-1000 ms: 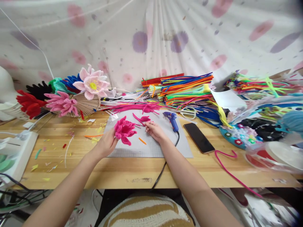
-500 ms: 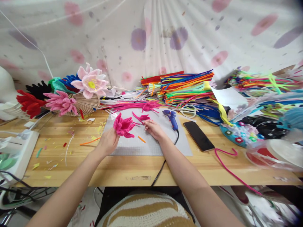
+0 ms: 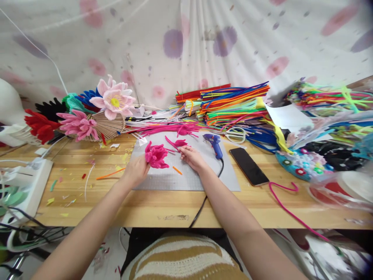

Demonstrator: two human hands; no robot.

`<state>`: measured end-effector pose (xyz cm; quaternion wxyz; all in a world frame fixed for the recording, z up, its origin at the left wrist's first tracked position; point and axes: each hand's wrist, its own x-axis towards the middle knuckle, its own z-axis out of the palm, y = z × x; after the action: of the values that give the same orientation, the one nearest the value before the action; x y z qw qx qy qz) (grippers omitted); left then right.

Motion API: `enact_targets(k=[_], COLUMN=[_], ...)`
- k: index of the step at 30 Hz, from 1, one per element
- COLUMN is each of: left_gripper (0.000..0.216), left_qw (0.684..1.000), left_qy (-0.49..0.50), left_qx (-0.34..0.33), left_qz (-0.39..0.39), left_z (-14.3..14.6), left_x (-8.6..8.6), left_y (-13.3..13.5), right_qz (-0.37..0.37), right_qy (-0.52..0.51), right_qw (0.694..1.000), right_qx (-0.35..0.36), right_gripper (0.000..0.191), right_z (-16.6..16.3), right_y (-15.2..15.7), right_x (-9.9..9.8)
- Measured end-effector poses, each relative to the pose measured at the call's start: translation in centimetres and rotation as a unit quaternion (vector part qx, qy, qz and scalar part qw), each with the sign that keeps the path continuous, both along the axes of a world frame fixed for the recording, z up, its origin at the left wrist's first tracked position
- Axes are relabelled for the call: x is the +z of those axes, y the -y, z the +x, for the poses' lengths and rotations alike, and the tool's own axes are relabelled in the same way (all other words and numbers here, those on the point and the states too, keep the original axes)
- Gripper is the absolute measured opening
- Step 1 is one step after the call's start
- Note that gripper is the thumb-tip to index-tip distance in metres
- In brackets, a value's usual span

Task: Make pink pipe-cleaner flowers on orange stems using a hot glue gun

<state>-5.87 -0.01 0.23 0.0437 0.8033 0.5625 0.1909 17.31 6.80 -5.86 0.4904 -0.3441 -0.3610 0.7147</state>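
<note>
Fuzzy magenta flower [image 3: 156,155], left hand [image 3: 135,171] gripping

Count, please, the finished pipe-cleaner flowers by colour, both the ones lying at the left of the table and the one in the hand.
Hot pink: 1, the hot pink flower held in the left hand
Pale pink with yellow centre: 1
Mid pink: 1
Red: 1
Black: 1
Teal: 1
Blue: 1
Total: 7

A blue glue gun [image 3: 213,142], black phone [image 3: 248,166] and white-handled scissors [image 3: 236,135] lie on the wooden worktop [image 3: 151,206] near stacked coloured pipe cleaners [image 3: 233,103].
</note>
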Motion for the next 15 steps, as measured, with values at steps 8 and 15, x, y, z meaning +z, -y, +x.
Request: enact_targets(k=[8,15], left_gripper=[0.023,0.018], left_qw=[0.996,0.991], left_qy=[0.046,0.074], left_qx=[0.009,-0.101], left_qz=[-0.075,-0.039], left_z=[1.1,0.6], left_x=[0.9,1.3], left_y=[0.6,0.2], right_qz=[-0.006,0.005], right_qy=[0.018,0.027], right_qw=[1.000,1.000], right_qx=[-0.004,0.003], right_gripper=[0.023,0.025], right_z=[0.1,0.2], right_y=[0.2,0.2], right_x=[0.5,0.5])
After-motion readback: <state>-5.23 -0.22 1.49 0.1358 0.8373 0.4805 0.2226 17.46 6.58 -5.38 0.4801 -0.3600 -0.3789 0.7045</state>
